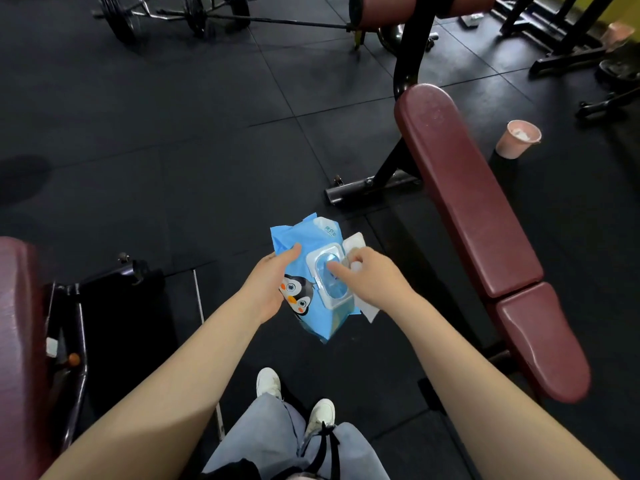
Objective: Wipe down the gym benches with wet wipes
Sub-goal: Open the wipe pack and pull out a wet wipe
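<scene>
We are at the very start of a wipe, by our reading. Our left hand (268, 289) holds the blue penguin-printed pack of wet wipes (311, 282) from its left edge, thumb laid along the top face and fingers hidden underneath. The pack's white flip lid (353, 242) stands open on its right side. Our right hand (372, 280) is at the dispenser opening (332, 278), index finger pointing into the clear window; the other fingers are curled, and something pale sits among them, but we cannot tell whether that is a wipe already pinched or just the lid behind. No wipe is clearly drawn out yet.

The maroon padded bench (467, 209) lies just right of the pack, well clear of both hands; nothing touches it, and we cannot tell from its sheen whether it has been wiped. A second maroon pad (17, 323) shows at the far left of the pack. Beyond the bench, on its far side from the pack, a pink cup (517, 138) holds crumpled white material, possibly used wipes. So the pulling and all visible wiping seem left to do.
</scene>
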`<state>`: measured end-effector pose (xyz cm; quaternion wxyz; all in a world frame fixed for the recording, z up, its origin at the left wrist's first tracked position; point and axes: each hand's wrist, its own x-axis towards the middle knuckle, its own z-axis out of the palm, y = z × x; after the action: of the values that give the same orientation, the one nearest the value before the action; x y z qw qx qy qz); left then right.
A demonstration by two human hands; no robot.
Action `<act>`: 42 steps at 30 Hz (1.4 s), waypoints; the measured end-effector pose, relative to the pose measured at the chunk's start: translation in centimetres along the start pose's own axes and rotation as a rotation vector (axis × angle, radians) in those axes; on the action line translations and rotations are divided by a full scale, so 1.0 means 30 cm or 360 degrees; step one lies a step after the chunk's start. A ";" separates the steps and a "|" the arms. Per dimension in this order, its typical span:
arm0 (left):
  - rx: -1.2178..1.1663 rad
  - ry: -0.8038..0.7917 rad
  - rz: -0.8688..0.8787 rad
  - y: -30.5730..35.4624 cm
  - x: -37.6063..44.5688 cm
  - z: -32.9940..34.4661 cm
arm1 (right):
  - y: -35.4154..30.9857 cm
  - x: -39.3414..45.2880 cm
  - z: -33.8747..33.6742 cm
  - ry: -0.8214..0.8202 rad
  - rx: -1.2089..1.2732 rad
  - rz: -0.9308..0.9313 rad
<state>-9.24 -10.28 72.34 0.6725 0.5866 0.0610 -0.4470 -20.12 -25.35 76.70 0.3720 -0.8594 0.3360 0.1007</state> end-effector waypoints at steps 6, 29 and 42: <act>-0.0120 -0.0004 -0.0053 -0.005 -0.001 -0.019 | 0.033 -0.019 0.048 0.0219 -0.0046 0.0101; -0.0651 -0.0111 -0.0366 -0.019 0.002 0.024 | 0.125 -0.053 0.088 0.0612 -0.0557 -0.0994; -0.0286 -0.0212 -0.0332 -0.011 -0.010 0.020 | 0.117 0.013 -0.003 -0.0476 0.0809 0.0264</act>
<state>-9.91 -10.60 72.47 0.6748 0.4835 0.1165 -0.5453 -22.11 -27.36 74.59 0.6110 -0.6840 0.3610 0.1688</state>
